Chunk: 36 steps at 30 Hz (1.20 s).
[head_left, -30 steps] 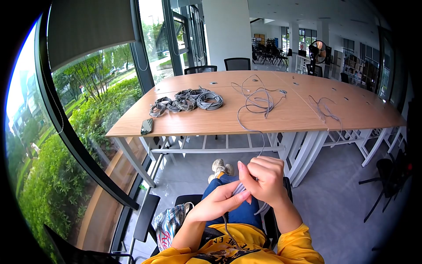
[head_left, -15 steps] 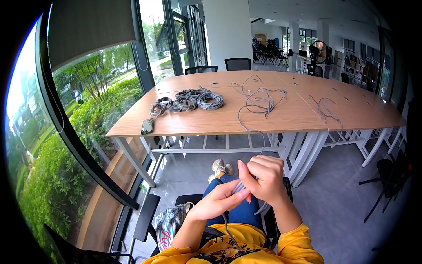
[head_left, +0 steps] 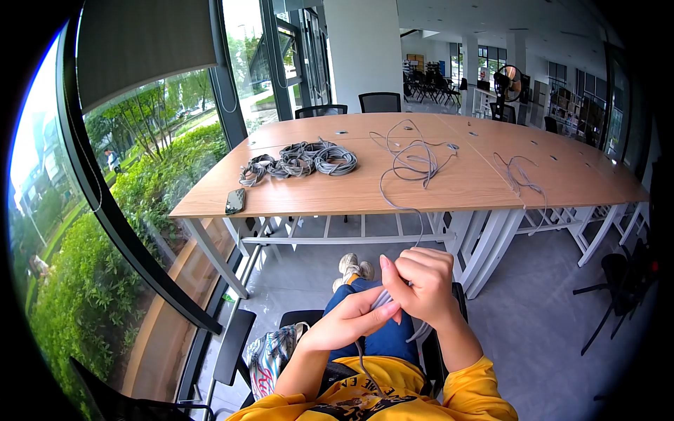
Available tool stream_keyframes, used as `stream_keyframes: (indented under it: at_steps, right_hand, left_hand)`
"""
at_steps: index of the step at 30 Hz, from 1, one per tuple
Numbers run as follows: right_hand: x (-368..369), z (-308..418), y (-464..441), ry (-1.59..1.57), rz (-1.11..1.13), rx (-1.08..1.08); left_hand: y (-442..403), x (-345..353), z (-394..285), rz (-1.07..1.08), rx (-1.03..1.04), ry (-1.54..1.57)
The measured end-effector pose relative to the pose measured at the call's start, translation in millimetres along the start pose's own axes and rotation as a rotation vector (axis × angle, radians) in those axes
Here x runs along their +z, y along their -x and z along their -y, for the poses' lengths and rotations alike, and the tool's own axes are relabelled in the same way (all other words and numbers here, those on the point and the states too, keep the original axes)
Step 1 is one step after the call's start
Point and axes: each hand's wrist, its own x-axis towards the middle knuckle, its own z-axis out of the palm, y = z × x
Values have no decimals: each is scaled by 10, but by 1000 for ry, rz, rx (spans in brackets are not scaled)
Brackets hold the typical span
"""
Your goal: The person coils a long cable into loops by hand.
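Observation:
Above my lap, my left hand point(head_left: 349, 323) is closed around part of a grey cable point(head_left: 381, 300) gathered in loops. My right hand point(head_left: 426, 283) is closed on the same cable, its fingers curled and its thumb up, touching the left fingertips. One length runs up from my right hand over the table edge to a loose tangle of grey cable point(head_left: 421, 163). Another end hangs down over my yellow shirt. The loops between the palms are partly hidden by my fingers.
On the wooden table point(head_left: 309, 200) lie several coiled grey cables point(head_left: 335, 161), a phone point(head_left: 236, 201) and another loose cable point(head_left: 521, 175) at the right. A patterned bag point(head_left: 270, 354) sits beside my left leg. Windows line the left side; a black chair point(head_left: 621, 281) stands at the right.
Both hands and the cable look the same as before. Outside the window, a person has moved a little to the left.

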Motion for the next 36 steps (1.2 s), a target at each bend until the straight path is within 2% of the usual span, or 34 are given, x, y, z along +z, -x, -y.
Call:
stream_keyframes:
  at_steps: [11,14,18,20,22,24,26,28,30,31,32,34,35,36]
  right_hand:
    - [3,-4,-4,-1,5,-5]
    - [13,19,-25,-53,-12,-12]
    - [14,3,-29,-75,-6,-28]
    - [-26,-1,-28,-30,101,-38]
    - [-10,-27,-38,-48,92,-55]
    - [-13,-46,-50,-65,83,-68]
    - [-30,-51,-59,48,66,-82]
    - [-88,-68,-18,35,125,2]
    - [-82,-93,54,-472,163,393]
    - [35,-126,121,-531,61,375]
    - [26,-114,114,-531,61,375]
    - [-10,-80,94,-656,50,564]
    - [12,-84,29,-577,-78,463]
    - [4,-92,-44,-577,-79,467]
  left_hand:
    - [-2,-8,-4,13,6,-8]
    - [-16,-49,46,119,31,156]
    - [-5,-53,35,128,40,37]
    - [20,-42,4,128,21,-17]
    - [48,-28,-22,41,-5,87]
    - [47,-113,24,75,85,261]
    - [85,-148,7,70,100,260]
    - [151,-210,-18,170,250,405]
    - [166,-245,-61,220,264,440]
    - [157,-239,-90,180,290,358]
    - [146,-236,-120,140,313,277]
    - [101,-259,-245,19,336,144]
    - [47,-274,-321,-46,357,77]
    - [-2,-289,-388,-112,375,10]
